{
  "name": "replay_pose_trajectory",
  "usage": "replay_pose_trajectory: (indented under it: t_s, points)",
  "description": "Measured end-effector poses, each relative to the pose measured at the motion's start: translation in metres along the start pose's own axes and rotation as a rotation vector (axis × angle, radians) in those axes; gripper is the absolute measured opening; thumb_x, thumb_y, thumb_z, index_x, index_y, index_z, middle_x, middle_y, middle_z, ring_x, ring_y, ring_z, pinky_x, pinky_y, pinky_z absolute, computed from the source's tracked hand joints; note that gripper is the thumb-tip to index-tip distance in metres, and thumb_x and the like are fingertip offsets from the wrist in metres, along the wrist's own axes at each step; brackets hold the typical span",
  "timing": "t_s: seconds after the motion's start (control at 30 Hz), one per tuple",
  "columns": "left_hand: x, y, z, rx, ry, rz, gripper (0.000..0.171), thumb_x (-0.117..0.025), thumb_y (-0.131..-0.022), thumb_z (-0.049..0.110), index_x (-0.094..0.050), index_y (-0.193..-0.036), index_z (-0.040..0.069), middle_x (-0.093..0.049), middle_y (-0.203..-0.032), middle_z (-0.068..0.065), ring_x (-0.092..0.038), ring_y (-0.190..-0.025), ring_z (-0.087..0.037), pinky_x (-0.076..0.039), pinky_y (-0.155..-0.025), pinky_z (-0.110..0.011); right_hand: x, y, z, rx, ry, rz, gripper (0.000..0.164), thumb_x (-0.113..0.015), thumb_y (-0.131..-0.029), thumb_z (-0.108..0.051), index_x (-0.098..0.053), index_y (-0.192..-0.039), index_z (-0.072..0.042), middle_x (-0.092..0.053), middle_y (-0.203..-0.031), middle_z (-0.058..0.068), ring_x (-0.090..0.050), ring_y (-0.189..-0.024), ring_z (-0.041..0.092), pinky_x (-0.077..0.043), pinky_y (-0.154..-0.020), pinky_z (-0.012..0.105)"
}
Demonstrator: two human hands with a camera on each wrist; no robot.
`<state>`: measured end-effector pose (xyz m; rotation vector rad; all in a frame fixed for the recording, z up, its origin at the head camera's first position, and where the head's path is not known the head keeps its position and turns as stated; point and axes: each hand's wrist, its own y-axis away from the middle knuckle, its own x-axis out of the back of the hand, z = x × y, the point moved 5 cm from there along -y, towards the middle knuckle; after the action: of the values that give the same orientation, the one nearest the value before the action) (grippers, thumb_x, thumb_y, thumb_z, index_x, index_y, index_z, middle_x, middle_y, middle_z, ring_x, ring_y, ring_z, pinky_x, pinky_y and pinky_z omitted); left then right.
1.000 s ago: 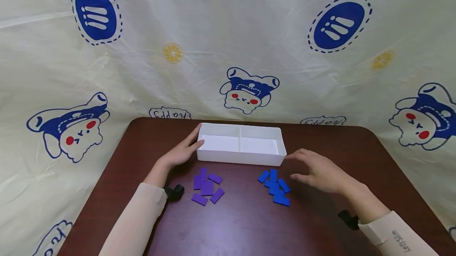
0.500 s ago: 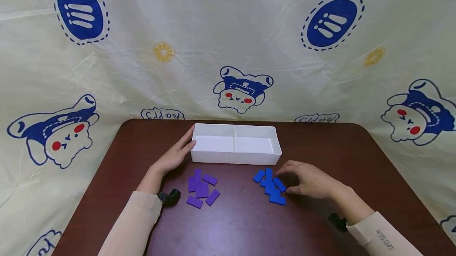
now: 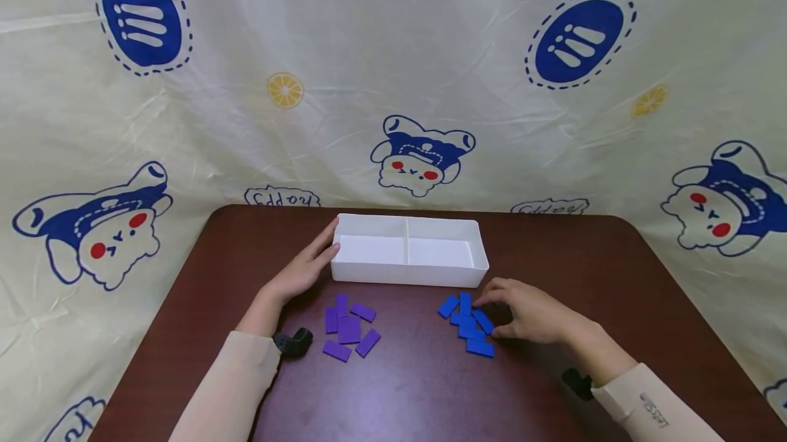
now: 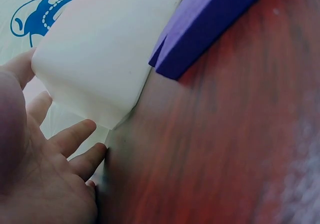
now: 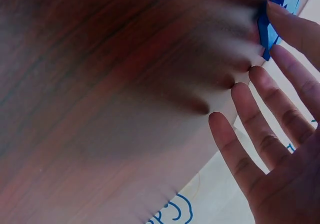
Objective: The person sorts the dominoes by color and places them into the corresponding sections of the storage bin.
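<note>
A white two-compartment box (image 3: 406, 274) stands near the far table edge. My left hand (image 3: 300, 274) rests against its left end, fingers extended; in the left wrist view the thumb and fingers (image 4: 75, 136) lie along the box wall (image 4: 100, 49). Several purple tiles (image 3: 349, 330) lie in front of the box on the left, and several blue tiles (image 3: 471, 333) on the right, some overlapping. At the rightmost blue tile (image 3: 483, 322), thumb and index finger of my right hand (image 3: 533, 311) pinch its two ends; the other fingers stay spread in the right wrist view.
A brown wooden table (image 3: 393, 394) carries everything. Behind it hangs a pale curtain (image 3: 344, 148) printed with blue cartoon figures. Both compartments of the box show bare white floors. Dark straps with cameras (image 3: 294, 343) sit at the wrists.
My right hand has moved left and nearer from beside the box's right corner, closing thumb and index finger onto the rightmost blue tile. My left hand stays against the box.
</note>
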<state>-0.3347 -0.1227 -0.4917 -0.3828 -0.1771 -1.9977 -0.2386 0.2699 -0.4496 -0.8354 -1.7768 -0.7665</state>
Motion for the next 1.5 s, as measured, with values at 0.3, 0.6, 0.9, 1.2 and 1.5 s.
replay_pose_trajectory:
  t_s: [0.3,0.6,0.9,1.2,1.5]
  points:
    - [-0.001,-0.003,0.003,-0.003,-0.003,-0.008,0.066,-0.043,-0.112,0.040,-0.012,-0.168,0.027,-0.011,-0.175,0.004,-0.005,-0.162,-0.024,-0.008,-0.130,-0.056,-0.002,0.001,0.000,-0.025,-0.012,-0.004,0.044,-0.090,-0.079,-0.026,-0.076,-0.121,-0.025,-0.063,-0.122,-0.005,-0.060,-0.117,0.023,-0.054,-0.099,0.052]
    - [0.001,-0.005,0.004,-0.007,-0.015,-0.007,0.064,-0.044,-0.112,0.041,-0.013,-0.168,0.032,-0.012,-0.175,0.004,-0.005,-0.162,-0.024,-0.008,-0.130,-0.056,0.003,0.001,-0.001,0.003,-0.005,0.020,0.041,-0.091,-0.078,-0.030,-0.078,-0.117,-0.025,-0.063,-0.122,-0.005,-0.062,-0.116,0.024,-0.054,-0.098,0.052]
    - [0.001,-0.006,0.006,-0.017,-0.013,-0.012,0.064,-0.044,-0.112,0.039,-0.012,-0.168,0.032,-0.012,-0.175,0.004,-0.006,-0.162,-0.024,-0.009,-0.130,-0.056,0.006,0.001,0.000,0.002,-0.011,0.018,0.039,-0.090,-0.080,-0.032,-0.077,-0.116,-0.025,-0.064,-0.121,-0.007,-0.063,-0.114,0.021,-0.055,-0.097,0.049]
    - [0.000,-0.005,0.004,-0.015,-0.009,-0.018,0.066,-0.043,-0.112,0.039,-0.010,-0.168,0.028,-0.010,-0.176,0.000,-0.005,-0.162,-0.028,-0.009,-0.130,-0.058,0.013,0.002,0.001,-0.012,0.020,0.032,0.038,-0.089,-0.081,-0.032,-0.077,-0.117,-0.026,-0.063,-0.119,-0.010,-0.063,-0.113,0.019,-0.055,-0.097,0.048]
    - [-0.002,0.000,-0.001,0.006,0.005,-0.010,0.063,-0.043,-0.112,0.043,-0.016,-0.167,0.033,-0.011,-0.175,0.005,-0.006,-0.162,-0.025,-0.010,-0.130,-0.057,0.030,0.000,-0.006,0.006,0.031,0.052,0.039,-0.090,-0.081,-0.032,-0.077,-0.117,-0.024,-0.064,-0.119,-0.009,-0.064,-0.114,0.021,-0.056,-0.097,0.050]
